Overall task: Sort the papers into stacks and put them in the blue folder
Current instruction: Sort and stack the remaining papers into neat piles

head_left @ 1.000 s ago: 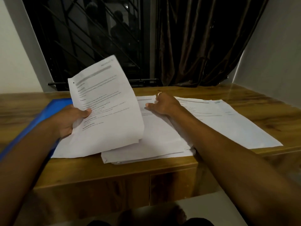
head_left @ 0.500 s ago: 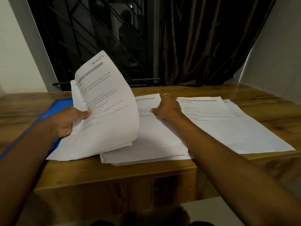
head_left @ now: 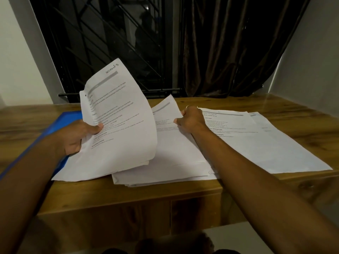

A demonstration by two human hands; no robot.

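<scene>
My left hand (head_left: 77, 136) grips a bundle of printed sheets (head_left: 119, 125), raised and curling, its top page marked "Section 3" by hand. Under that bundle and my left forearm lies the blue folder (head_left: 60, 123), mostly hidden. In the middle of the desk sits a stack of white papers (head_left: 174, 162). My right hand (head_left: 190, 120) pinches the far edge of that stack's top sheet (head_left: 165, 109), whose upper part is lifted off the pile. To the right lie more printed papers (head_left: 256, 140), flat and overlapping.
The wooden desk (head_left: 146, 195) has its front edge close to me, with a drawer face below. Behind the desk stand a barred dark window (head_left: 110, 43) and a dark curtain (head_left: 229, 48). A grey wall (head_left: 311, 61) closes the right side.
The top sheet of the middle stack has lifted at its far edge under my right hand. The bundle in my left hand has risen slightly and shows a "Section 3" page.
</scene>
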